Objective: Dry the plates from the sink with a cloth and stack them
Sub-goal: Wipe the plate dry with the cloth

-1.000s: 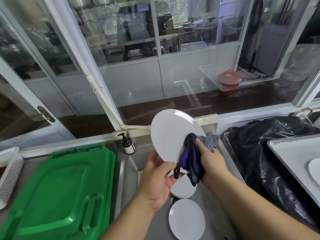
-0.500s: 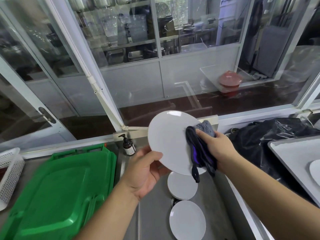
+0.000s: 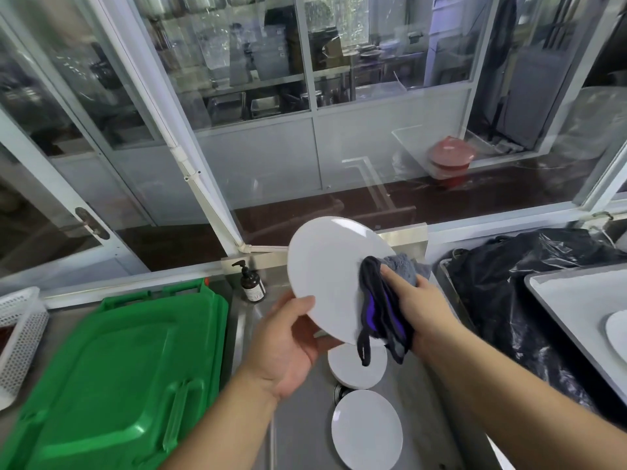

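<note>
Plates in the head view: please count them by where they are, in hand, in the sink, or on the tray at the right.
Held plate, left hand gripping it, right hand wiping with the cloth: 1
Sink plates: 2
Tray plate, partly cut off: 1
Total: 4

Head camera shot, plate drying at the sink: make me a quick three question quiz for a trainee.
1. True or false: the left hand grips the held plate by its lower edge.
2. What does the right hand press on that plate? A sponge, B cloth, C brush.
3. How many plates lie in the sink below?

Key: 1 true. 2 B. 3 two: upper plate, lower plate.
</note>
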